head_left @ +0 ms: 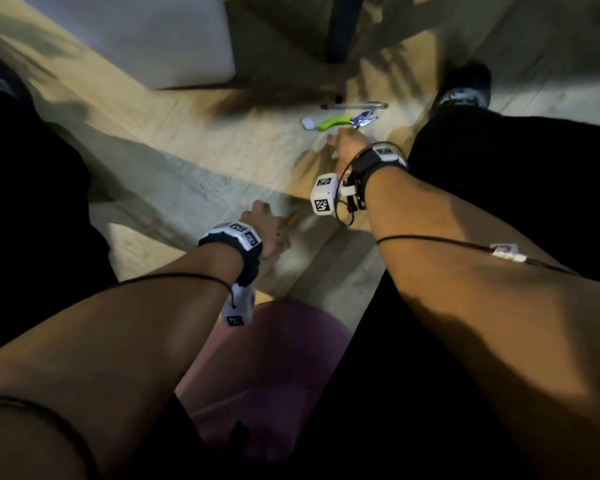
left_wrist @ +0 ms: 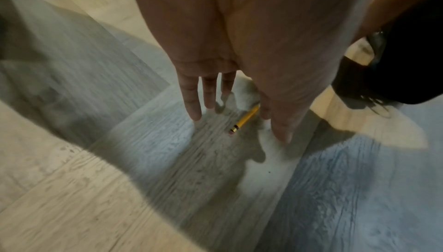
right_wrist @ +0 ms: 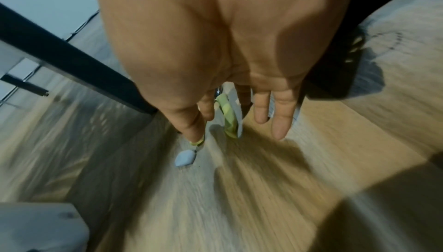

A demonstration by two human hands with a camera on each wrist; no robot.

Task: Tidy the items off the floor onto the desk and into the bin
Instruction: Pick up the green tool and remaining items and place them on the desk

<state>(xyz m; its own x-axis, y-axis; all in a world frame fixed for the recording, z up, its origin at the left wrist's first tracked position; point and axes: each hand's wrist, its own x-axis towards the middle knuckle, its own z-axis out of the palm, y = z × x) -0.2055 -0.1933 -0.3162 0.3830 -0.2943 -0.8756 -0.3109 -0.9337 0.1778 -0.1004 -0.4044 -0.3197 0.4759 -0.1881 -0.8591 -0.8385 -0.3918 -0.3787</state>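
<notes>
A yellow pencil lies on the wooden floor, partly hidden under my left hand in the head view. In the left wrist view my left hand hangs just above it, fingers straight, thumb and fingers either side. Green-handled pliers with a small white tag lie farther off. My right hand reaches over them. In the right wrist view my right hand is spread over the green handles, with the tag just beyond the thumb. Neither hand holds anything.
A thin metal rod lies just past the pliers, by a black desk leg. A white boxy object stands at the far left. My shoe is to the right, dark-clad knees on both sides, a pink rounded thing below.
</notes>
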